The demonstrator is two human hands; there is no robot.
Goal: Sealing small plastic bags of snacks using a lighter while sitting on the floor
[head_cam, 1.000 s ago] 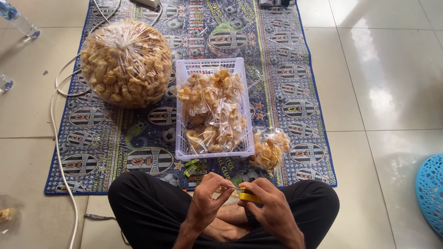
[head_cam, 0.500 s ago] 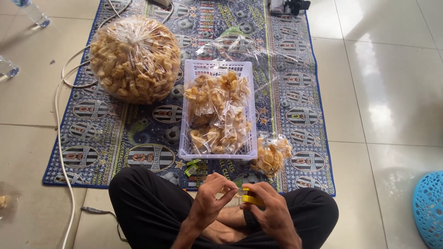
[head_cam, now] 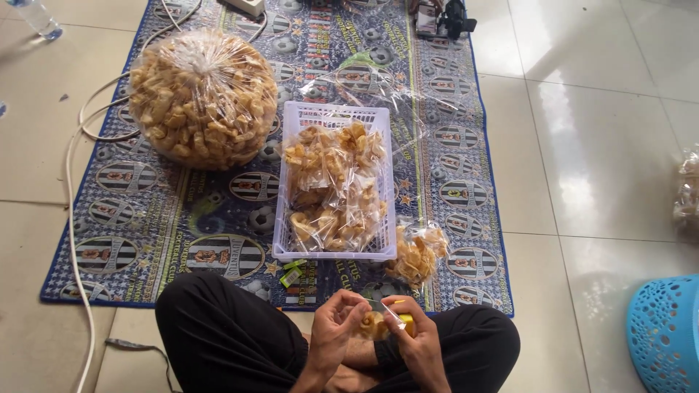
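now both hands sit closer together over the lap than a moment ago: the left hand (head_cam: 336, 326) pinches the top of a small clear packet of snacks (head_cam: 373, 325), and the right hand (head_cam: 415, 338) clasps it from the other side along with something yellow (head_cam: 405, 322). that suggests the packet is being closed. just ahead lie a loose filled packet (head_cam: 416, 252) on the mat (head_cam: 444, 145), the white basket (head_cam: 291, 218) of packets and the big bag of snacks (head_cam: 202, 100).

One head-worn camera looks steeply down from above the seated person's lap, facing forward across the patterned mat (head_cam: 182, 240) and the tiled floor (head_cam: 597, 145).
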